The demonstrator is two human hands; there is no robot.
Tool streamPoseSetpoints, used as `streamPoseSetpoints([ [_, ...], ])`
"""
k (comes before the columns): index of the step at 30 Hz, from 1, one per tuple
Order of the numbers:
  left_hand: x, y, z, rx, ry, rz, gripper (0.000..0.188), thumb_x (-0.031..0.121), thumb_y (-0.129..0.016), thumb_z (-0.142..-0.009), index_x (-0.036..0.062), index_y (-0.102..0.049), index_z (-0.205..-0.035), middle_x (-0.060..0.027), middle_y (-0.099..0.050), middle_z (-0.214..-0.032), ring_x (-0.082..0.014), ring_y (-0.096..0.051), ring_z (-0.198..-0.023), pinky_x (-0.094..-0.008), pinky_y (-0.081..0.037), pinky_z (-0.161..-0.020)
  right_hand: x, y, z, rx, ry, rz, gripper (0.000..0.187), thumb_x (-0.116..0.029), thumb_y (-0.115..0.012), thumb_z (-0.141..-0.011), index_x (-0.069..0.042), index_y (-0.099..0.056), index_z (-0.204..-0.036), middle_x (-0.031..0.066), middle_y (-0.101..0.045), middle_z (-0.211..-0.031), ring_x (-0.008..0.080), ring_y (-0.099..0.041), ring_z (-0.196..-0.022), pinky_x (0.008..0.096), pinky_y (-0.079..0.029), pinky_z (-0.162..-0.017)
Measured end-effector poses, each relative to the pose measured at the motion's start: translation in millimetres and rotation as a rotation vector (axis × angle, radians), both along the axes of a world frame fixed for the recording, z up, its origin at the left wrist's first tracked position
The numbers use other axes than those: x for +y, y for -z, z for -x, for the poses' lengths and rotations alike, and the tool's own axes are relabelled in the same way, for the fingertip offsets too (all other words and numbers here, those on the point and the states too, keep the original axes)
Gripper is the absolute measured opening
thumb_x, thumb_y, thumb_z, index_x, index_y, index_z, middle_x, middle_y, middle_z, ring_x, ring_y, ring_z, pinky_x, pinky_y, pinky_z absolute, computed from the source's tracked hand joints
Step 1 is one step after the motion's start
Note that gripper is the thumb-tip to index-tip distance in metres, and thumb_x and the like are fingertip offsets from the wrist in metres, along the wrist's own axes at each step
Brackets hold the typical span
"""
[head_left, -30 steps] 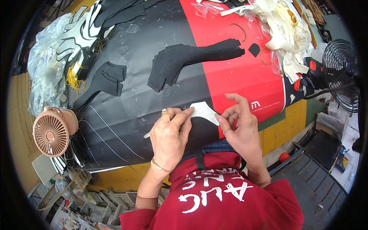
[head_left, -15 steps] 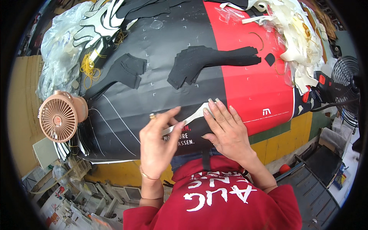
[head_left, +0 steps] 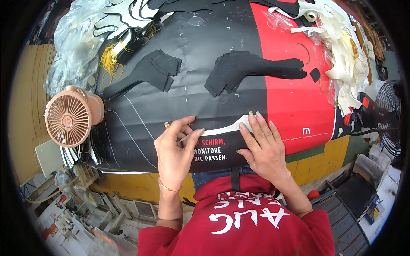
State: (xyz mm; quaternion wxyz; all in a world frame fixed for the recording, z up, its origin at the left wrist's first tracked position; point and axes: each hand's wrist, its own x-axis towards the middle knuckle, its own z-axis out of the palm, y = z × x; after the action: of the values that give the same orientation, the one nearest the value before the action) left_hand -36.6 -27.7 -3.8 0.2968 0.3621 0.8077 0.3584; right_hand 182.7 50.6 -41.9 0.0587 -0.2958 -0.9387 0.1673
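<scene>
Repeat cutting work marks this room as a workshop for soft sheet goods, apparently fabric or felt: a black-and-red covered counter [head_left: 200, 102] carries fanned stacks of matching black cut-outs [head_left: 256, 68], white shapes edged in black [head_left: 126, 17], a heap of pale strips [head_left: 346, 70] and tangled yellow rubber bands [head_left: 110, 62]. Clear plastic bags [head_left: 77, 47] and brown cardboard [head_left: 34, 81] crowd the left side, near a pink desk fan [head_left: 68, 119]; a black caged fan [head_left: 386, 104] stands at right, with equipment [head_left: 117, 209] cluttered at lower left.
</scene>
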Motion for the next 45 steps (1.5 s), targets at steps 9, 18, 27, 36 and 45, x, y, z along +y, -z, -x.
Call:
streamPoseSetpoints([
  [9, -0.6, 3.2, -3.9, 0.072, 0.014, 0.004, 0.026, 0.004, -0.077, -0.084, -0.0014, -0.069, -0.108, -0.0075, -0.063, -0.071, -0.0141, -0.055, -0.055, -0.0281, -0.046, -0.054, 0.5, -5.3, 3.6, 0.033, 0.022, 0.044, 0.055, -0.044, -0.054, -0.098, -0.007, -0.058, -0.138, 0.0188, -0.047, -0.15, 0.0353, -0.041, -0.142, 0.0501, -0.025, -0.118],
  [18, -7.1, 9.3, -10.3, 0.13, 0.004, -0.048, 0.037, 0.002, -0.076, -0.084, 0.0013, -0.065, -0.12, -0.0099, -0.064, -0.08, -0.0168, -0.061, -0.06, -0.0296, -0.049, -0.056, -20.9, -15.1, 47.5, 0.044, -0.062, 0.088, 0.06, -0.044, -0.06, -0.094, -0.009, -0.054, -0.142, 0.0133, -0.044, -0.154, 0.0305, -0.036, -0.145, 0.0513, -0.024, -0.117],
  [27, -28.9, 9.5, 9.7, -0.176, -0.172, -0.132, 0.034, -0.001, -0.075, -0.085, -0.0005, -0.067, -0.118, -0.0048, -0.071, -0.082, -0.0049, -0.062, -0.066, -0.02, -0.046, -0.058, -20.4, -2.3, 45.8, 0.017, -0.109, 0.039, 0.058, -0.044, -0.058, -0.094, -0.011, -0.055, -0.142, 0.0111, -0.046, -0.153, 0.0287, -0.039, -0.144, 0.047, -0.023, -0.119],
  [36, -23.1, 10.8, 7.8, -0.115, -0.236, -0.109, 0.033, -0.001, -0.076, -0.084, -0.0028, -0.066, -0.116, -0.0043, -0.07, -0.08, -0.0033, -0.06, -0.065, -0.0182, -0.044, -0.055, -19.7, -2.5, 46.6, 0.022, -0.11, 0.036, 0.058, -0.045, -0.057, -0.095, -0.01, -0.055, -0.142, 0.0123, -0.048, -0.152, 0.0296, -0.04, -0.143, 0.0476, -0.025, -0.118],
  [45, -23.9, 13.6, 5.2, -0.027, -0.222, -0.098, 0.033, -0.001, -0.077, -0.083, -0.0014, -0.066, -0.115, -0.0055, -0.07, -0.079, -0.0056, -0.061, -0.061, -0.0206, -0.045, -0.054, -20.0, -2.0, 46.6, 0.028, -0.105, 0.02, 0.058, -0.045, -0.056, -0.096, -0.01, -0.056, -0.141, 0.0125, -0.048, -0.151, 0.0297, -0.041, -0.143, 0.0472, -0.025, -0.118],
])
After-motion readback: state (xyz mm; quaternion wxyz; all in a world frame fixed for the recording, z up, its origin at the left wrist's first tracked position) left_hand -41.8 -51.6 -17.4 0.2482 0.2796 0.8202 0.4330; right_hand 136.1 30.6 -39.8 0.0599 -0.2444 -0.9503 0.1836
